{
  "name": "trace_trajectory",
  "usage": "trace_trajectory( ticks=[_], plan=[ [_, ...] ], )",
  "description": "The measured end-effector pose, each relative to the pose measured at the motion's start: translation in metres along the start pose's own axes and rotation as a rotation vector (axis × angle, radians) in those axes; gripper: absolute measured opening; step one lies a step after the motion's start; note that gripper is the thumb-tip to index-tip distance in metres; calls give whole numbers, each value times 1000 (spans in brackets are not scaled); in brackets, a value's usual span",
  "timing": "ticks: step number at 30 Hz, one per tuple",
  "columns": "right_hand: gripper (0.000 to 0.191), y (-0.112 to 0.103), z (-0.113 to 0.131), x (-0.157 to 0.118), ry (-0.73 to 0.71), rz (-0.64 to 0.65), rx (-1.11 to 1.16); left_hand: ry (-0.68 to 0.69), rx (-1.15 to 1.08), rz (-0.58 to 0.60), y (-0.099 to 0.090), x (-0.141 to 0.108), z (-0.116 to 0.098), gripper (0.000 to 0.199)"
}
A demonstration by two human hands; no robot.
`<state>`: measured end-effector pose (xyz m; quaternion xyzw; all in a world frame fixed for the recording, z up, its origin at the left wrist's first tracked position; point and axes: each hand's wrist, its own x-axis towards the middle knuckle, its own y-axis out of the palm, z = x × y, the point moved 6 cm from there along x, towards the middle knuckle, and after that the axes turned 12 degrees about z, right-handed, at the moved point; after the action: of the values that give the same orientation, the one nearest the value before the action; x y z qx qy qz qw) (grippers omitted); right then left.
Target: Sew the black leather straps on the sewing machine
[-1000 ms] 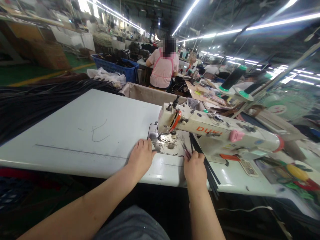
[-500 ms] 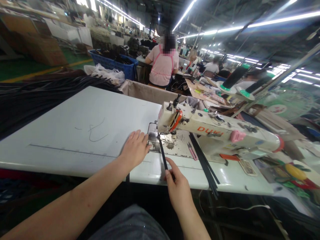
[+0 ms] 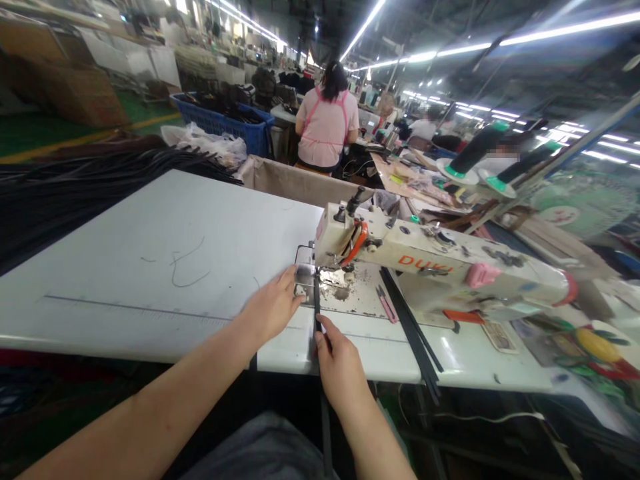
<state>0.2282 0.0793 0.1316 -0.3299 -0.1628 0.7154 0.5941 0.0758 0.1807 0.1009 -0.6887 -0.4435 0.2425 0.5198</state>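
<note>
A white sewing machine (image 3: 425, 250) stands on the pale table (image 3: 125, 247). A narrow black strip (image 3: 317, 297) runs from under its needle area toward the table's front edge and hangs down past it. My right hand (image 3: 337, 357) is closed on this strip near the edge. My left hand (image 3: 273, 307) rests flat beside the machine's metal plate, left of the strip, fingers toward the needle, holding nothing visible. Pink-handled snips (image 3: 387, 305) lie to the right, next to several loose black strips (image 3: 413, 327).
Black strips (image 3: 30, 200) are heaped at the table's far left. Behind the table are a cloth-lined bin (image 3: 290, 183), a blue basket (image 3: 215, 127) and a seated person in pink (image 3: 327, 127). Thread cones (image 3: 477, 150) stand at the right.
My right hand has moved slightly left, and the held strip now runs straighter, with its tail visible below the table edge. My left hand's fingers look more bent beside the plate.
</note>
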Motion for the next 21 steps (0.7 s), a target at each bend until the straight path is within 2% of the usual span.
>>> trace_trajectory(
  ticks=[14,21],
  plan=[
    [45,0,3,10,21,-14,-36,36,128,-24,-11,-1,-8,47],
    [46,0,4,11,48,-1,-53,-9,198,-8,-21,-4,-13,43]
  ],
)
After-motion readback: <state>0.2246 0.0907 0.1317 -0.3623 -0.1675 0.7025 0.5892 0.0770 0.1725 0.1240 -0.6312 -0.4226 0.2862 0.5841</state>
